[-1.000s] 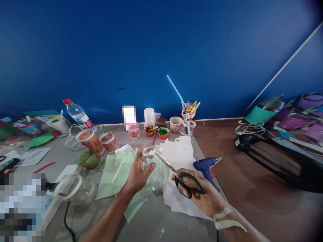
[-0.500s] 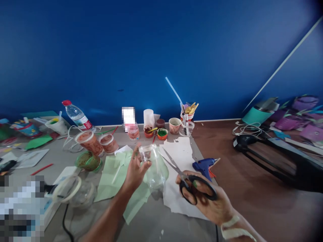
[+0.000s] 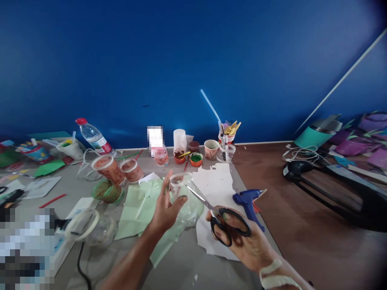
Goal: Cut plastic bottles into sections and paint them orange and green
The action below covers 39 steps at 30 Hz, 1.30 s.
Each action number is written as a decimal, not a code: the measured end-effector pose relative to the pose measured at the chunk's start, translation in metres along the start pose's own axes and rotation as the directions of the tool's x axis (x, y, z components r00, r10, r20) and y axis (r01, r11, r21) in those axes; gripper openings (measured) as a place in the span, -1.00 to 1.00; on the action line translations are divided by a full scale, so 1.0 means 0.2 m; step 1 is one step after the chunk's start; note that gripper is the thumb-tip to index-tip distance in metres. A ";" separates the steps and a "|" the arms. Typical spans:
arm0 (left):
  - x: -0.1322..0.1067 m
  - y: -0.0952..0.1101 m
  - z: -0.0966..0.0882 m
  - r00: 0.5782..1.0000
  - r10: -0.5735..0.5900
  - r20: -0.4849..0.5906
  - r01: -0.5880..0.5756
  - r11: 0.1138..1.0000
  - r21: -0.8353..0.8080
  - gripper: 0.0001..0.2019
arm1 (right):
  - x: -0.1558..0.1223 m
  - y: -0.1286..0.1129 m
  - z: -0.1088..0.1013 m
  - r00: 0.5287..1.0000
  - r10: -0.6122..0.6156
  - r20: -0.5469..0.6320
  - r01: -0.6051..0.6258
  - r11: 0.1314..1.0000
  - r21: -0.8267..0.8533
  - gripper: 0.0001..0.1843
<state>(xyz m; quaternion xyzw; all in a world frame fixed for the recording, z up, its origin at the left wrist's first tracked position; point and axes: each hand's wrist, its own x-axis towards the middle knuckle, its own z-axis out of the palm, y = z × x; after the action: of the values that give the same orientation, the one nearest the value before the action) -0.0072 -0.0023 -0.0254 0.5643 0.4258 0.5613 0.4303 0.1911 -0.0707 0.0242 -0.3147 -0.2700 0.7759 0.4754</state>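
black-handled scissors (image 3: 205, 201) sit in the right hand (image 3: 248, 247), nearest of all: its fingers are curled around the loops and have a firm-looking hold. a pale strip of tape (image 3: 272, 267) crosses that wrist. the blades look close together, though how wide they gape is hard to tell. for steady work, let the thumb do the squeezing and the wrist stay straight behind the blades.

just beyond, the left hand (image 3: 165, 207) has the clear plastic container (image 3: 188, 207) between a bent thumb and fingers, part-open to its girth. the container is between the hands, rim uppermost, over the green paper (image 3: 128, 213). the scissor tips lie just below the rim; whether they pierce the wall or only rest against it cannot be made out. a light grip seems wise, since thin plastic likely buckles under a hard pinch. short snips, with the container turned into the blades, should leave a cleaner edge. the left thumb is near the blades and is best placed farther round the side.

on the grey tabletop (image 3: 172, 278), white paper (image 3: 211, 241) lies flat, a blue glue gun (image 3: 248, 199) beside it. farther off stand an orange cup of green paint (image 3: 196, 160) and a paper cup (image 3: 211, 150), before the blue wall (image 3: 181, 60).
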 end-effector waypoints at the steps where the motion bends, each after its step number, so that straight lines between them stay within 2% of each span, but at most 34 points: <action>1: -0.01 -0.01 0.00 1.000 0.004 -0.004 -0.004 1.000 0.028 -0.26 | 0.00 0.00 0.00 1.000 0.000 -0.011 0.000 1.000 0.004 -0.65; 12: -0.04 -0.02 -0.01 0.997 0.048 0.055 -0.053 0.994 0.095 -0.30 | 0.01 0.05 -0.01 0.999 -0.018 -0.038 0.019 0.999 0.027 -0.63; 19: -0.06 -0.02 0.01 0.998 0.037 0.042 -0.042 0.993 0.113 -0.29 | 0.00 0.04 0.00 0.999 -0.010 -0.049 0.012 0.999 0.042 -0.63; 30: -0.06 -0.04 -0.01 0.995 0.052 0.084 -0.065 0.986 0.155 -0.28 | 0.03 0.14 -0.01 0.997 -0.080 -0.022 0.080 0.996 0.026 -0.58; 39: -0.06 0.02 0.01 0.998 -0.018 0.057 0.014 0.998 0.065 -0.24 | 0.04 0.16 0.03 0.996 -0.085 -0.026 0.086 0.996 0.018 -0.53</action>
<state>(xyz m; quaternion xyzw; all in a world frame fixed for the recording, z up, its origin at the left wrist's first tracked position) -0.0043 -0.0150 -0.0257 0.5906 0.4357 0.5271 0.4283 0.1660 -0.0763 0.0034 -0.3082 -0.2697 0.7533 0.5146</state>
